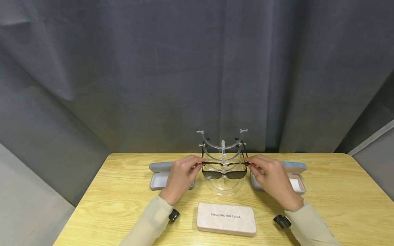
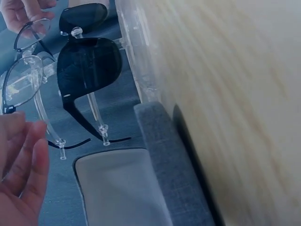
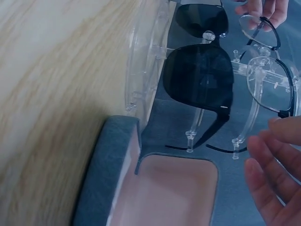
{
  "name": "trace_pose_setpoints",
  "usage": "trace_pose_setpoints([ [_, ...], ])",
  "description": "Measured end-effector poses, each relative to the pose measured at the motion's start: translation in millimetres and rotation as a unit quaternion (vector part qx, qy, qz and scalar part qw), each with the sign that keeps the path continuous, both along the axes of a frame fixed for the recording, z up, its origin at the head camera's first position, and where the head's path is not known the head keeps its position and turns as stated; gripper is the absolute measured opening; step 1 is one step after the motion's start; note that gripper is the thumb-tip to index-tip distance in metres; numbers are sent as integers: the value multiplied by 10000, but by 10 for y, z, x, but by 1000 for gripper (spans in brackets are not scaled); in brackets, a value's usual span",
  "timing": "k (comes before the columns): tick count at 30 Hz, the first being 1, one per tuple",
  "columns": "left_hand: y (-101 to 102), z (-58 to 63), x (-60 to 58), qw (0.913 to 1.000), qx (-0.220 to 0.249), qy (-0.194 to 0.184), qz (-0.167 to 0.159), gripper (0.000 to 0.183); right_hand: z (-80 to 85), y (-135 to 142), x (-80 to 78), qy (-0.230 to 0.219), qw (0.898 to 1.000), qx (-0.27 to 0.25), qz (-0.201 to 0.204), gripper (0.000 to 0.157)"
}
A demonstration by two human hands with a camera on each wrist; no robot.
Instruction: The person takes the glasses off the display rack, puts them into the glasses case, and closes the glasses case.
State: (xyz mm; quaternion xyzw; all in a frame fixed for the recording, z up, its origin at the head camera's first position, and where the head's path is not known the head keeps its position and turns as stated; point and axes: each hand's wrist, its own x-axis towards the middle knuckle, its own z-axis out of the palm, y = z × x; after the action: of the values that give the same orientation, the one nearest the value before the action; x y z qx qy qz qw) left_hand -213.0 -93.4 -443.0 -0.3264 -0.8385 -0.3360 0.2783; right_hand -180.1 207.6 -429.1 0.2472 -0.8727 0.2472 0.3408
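Observation:
My left hand (image 1: 183, 173) and right hand (image 1: 270, 173) pinch the two outer corners of a pair of clear-lensed eyeglasses (image 1: 238, 164) with a dark upper rim. The eyeglasses sit at a clear display stand (image 1: 223, 147) with several curved arms. Just below them on the same stand hang dark sunglasses (image 1: 236, 175). Up close in the left wrist view, the left fingers (image 2: 33, 146) are at one hinge of the eyeglasses (image 2: 23, 80). In the right wrist view, the right thumb and fingers (image 3: 270, 155) are at the other hinge.
A grey glasses case (image 1: 158, 181) stands open behind my left hand, and a blue-grey one (image 1: 297, 182) with pink lining behind my right. In front of the stand lies a closed pale case (image 1: 226, 223) with lettering. A dark curtain (image 1: 172, 85) hangs behind the wooden table (image 1: 110, 205).

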Motion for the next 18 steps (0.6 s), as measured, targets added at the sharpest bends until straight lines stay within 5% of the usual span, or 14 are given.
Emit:
trace_pose_setpoints([
  [18, -56, 298, 163, 9931, 243, 1124, -228, 19, 258, -23, 249, 356, 9964, -607, 474, 40],
])
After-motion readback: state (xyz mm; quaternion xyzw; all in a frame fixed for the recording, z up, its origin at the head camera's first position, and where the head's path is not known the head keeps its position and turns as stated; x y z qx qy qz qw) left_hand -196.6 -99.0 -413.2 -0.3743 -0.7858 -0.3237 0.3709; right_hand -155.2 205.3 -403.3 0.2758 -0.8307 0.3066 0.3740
